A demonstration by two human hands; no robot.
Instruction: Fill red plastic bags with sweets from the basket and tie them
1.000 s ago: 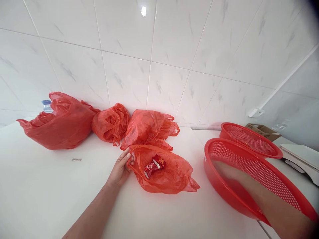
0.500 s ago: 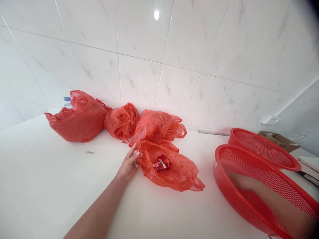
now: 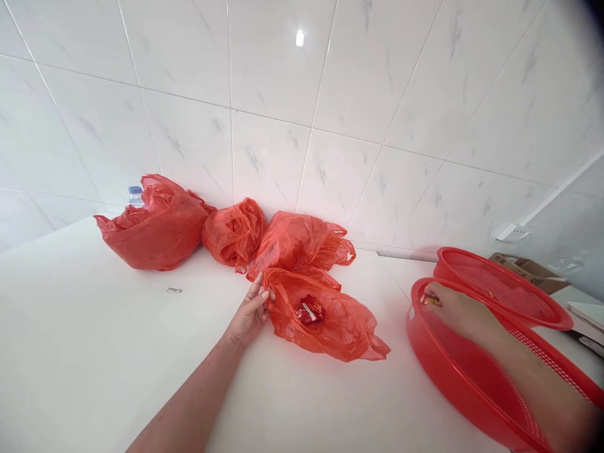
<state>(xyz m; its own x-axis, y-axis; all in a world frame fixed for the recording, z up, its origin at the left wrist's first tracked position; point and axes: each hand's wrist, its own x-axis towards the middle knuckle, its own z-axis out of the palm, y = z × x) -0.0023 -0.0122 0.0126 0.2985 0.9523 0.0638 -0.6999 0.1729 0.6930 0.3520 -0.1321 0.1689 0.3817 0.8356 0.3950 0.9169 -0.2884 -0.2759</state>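
Observation:
My left hand (image 3: pixel 251 314) pinches the left rim of an opened red plastic bag (image 3: pixel 349 333) lying on the white table. Inside the bag, small red-wrapped packets (image 3: pixel 309 311), perhaps candies, lie together. Over the near red basket (image 3: pixel 453 371), with mesh sides, is my right hand (image 3: pixel 438 303); its fingers are closed on a small shiny red-and-gold wrapped packet (image 3: pixel 428 299). The right forearm crosses the basket's opening and hides part of its inside.
Three filled red bags (image 3: pixel 155 233) stand along the tiled wall, a blue-capped bottle (image 3: pixel 135 195) behind the leftmost. A second red basket (image 3: pixel 500 283) sits behind the near one, beside a cardboard box (image 3: pixel 528 270). A small wrapper scrap (image 3: pixel 174 290) lies on the table (image 3: pixel 117 358).
My right hand has risen from inside the near basket to its far left rim, a small packet now showing in its fingers. My left hand keeps hold of the bag's edge.

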